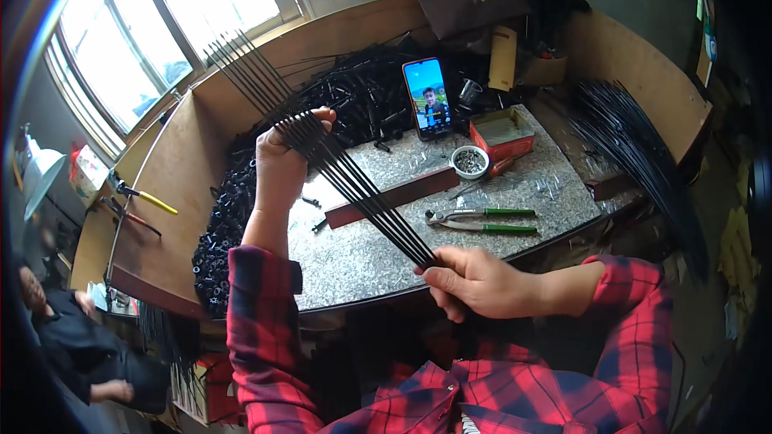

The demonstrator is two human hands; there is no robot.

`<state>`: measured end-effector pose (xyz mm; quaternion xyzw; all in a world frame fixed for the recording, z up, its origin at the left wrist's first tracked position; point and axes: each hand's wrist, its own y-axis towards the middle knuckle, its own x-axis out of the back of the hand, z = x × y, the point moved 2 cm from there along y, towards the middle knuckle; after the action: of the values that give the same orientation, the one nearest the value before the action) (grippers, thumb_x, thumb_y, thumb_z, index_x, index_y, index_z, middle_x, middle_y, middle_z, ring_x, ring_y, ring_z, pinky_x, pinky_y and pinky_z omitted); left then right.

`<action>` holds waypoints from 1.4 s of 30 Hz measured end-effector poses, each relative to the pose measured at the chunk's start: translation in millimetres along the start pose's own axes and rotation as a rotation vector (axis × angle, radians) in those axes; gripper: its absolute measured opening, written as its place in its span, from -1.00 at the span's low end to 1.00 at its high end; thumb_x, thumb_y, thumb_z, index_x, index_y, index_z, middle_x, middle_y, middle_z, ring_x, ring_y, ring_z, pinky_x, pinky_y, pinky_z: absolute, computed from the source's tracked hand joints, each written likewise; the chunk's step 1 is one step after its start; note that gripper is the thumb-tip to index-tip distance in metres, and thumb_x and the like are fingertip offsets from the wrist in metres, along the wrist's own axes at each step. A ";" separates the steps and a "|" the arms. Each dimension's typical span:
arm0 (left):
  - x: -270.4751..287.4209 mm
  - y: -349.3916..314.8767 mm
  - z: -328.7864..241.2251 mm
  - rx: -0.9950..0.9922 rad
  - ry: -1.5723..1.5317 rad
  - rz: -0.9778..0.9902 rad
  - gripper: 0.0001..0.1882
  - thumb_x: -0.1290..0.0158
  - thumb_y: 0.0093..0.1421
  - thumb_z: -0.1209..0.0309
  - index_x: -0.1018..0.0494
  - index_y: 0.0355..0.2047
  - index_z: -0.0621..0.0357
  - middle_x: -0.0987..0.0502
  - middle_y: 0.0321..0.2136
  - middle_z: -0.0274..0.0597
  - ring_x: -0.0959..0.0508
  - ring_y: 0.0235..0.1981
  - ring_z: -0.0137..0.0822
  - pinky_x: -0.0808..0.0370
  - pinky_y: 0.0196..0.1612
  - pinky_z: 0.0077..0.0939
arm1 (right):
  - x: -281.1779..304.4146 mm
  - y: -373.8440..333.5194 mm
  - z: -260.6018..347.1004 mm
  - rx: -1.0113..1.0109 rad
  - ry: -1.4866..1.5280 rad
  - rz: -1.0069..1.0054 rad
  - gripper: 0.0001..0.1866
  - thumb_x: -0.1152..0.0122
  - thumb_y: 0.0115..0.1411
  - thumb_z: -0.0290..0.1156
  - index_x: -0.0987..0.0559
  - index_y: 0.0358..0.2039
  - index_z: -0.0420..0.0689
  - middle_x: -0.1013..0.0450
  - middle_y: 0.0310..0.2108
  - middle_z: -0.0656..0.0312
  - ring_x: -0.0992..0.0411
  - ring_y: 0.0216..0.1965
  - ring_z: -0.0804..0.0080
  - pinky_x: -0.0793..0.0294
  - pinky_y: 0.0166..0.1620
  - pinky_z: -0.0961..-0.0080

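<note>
A fanned bundle of thin black ribs (354, 181), like those of an umbrella, slants across the bench in front of me. My left hand (283, 149) grips it around the middle, where darker joints cluster, and the far ends spread out toward the window. At the near end, my right hand (474, 280) pinches the gathered tips between thumb and fingers. Beneath the ribs, a dark red flat bar (426, 187) rests on the speckled board (346, 273). Green-handled pliers (482, 221) lie to the right of the ribs, apart from both hands.
Black plastic parts (219, 249) are heaped left and behind. A phone (428, 100) stands upright near a white cup of small metal pieces (470, 162) and a red box (511, 145). More black ribs (635, 149) lie right. Yellow-handled pliers (153, 199) hang left; another person (88, 345) sits beyond.
</note>
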<state>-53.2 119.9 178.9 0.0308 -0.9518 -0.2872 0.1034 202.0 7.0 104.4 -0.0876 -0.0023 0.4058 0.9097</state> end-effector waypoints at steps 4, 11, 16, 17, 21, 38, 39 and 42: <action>-20.6 -23.3 17.5 -0.328 0.277 0.141 -0.68 -0.12 0.05 0.67 -0.56 -0.16 0.15 -0.58 -0.14 -0.18 -0.51 0.00 -0.30 -0.48 -0.06 -0.53 | -12.1 20.7 -88.4 -0.027 -0.040 -0.093 -0.66 0.05 0.34 -0.21 -0.37 -0.44 -0.24 -0.44 -0.56 0.26 -0.47 -0.53 0.55 -0.47 -0.44 0.57; -36.8 -121.6 43.1 -0.128 0.400 0.698 -0.44 -0.13 -0.01 0.63 -0.38 0.05 0.09 -0.38 0.09 -0.11 -0.23 0.23 -0.07 -0.14 0.27 -0.16 | -17.3 37.6 -231.1 0.035 -0.424 -0.041 -0.65 0.05 0.31 -0.21 -0.52 -0.31 -0.27 -0.53 -0.37 -0.05 -0.52 -0.31 0.09 -0.44 -0.16 0.28; -48.9 -153.4 31.7 -0.091 0.694 0.929 -0.05 -0.31 -0.13 0.13 -0.12 0.26 0.00 -0.01 0.30 0.01 0.10 0.34 0.10 0.11 0.34 -0.05 | 26.1 57.5 -370.0 0.217 -0.629 -0.113 -0.66 0.06 0.31 -0.21 -0.49 -0.10 -0.19 -0.44 -0.14 -0.11 -0.43 -0.12 -0.01 -0.39 -0.07 0.20; -54.8 -159.7 32.6 -0.100 0.727 0.904 -0.04 -0.27 -0.12 0.02 -0.11 0.26 0.01 0.00 0.30 0.04 0.10 0.34 0.11 0.11 0.33 -0.05 | 0.7 92.2 -408.5 0.486 -0.735 -0.155 -0.65 0.06 0.31 -0.21 -0.46 -0.04 -0.17 -0.39 -0.05 -0.13 -0.39 -0.06 -0.04 -0.37 -0.02 0.19; -72.6 -182.3 58.3 -0.192 0.898 0.784 -0.14 -0.13 0.00 -0.07 -0.15 0.23 0.07 -0.06 0.28 0.06 0.00 0.33 0.04 0.04 0.32 -0.06 | -12.2 134.5 -324.7 0.400 -0.757 0.049 -0.62 0.06 0.30 -0.21 -0.43 0.01 -0.16 -0.35 0.00 -0.13 -0.36 -0.02 -0.04 -0.34 0.02 0.18; -81.0 -187.4 62.7 -0.057 0.975 0.545 -0.05 -0.16 -0.07 -0.14 -0.13 0.26 0.02 -0.01 0.27 0.24 0.07 0.31 0.24 0.09 0.31 0.02 | 128.7 16.4 19.4 0.134 -0.547 0.120 -0.71 -0.09 0.22 -0.49 -0.48 -0.05 -0.30 -0.53 -0.28 0.14 -0.50 -0.24 0.44 -0.49 -0.15 0.51; -79.0 -189.3 64.4 -0.069 0.941 0.542 -0.05 -0.15 -0.06 -0.15 -0.12 0.26 0.02 -0.01 0.27 0.23 0.06 0.31 0.23 0.08 0.30 0.05 | 147.5 25.0 25.0 0.122 -0.545 -0.073 -0.74 -0.05 0.25 -0.48 -0.49 -0.08 -0.29 -0.53 -0.30 0.17 -0.50 -0.27 0.47 -0.50 -0.19 0.54; -76.3 -188.6 66.3 -0.094 0.879 0.533 -0.05 -0.12 -0.05 -0.18 -0.12 0.26 0.02 -0.01 0.27 0.19 0.02 0.30 0.21 0.06 0.27 0.12 | 204.1 49.7 37.0 0.270 -1.046 -0.539 -0.75 -0.10 0.19 -0.42 -0.55 -0.19 -0.30 -0.54 -0.37 0.15 -0.51 -0.32 0.45 -0.48 -0.22 0.47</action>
<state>6.9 7.5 7.0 -0.0998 -0.7792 -0.2532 0.5646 299.4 196.2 119.2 0.2435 -0.4201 0.1468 0.8618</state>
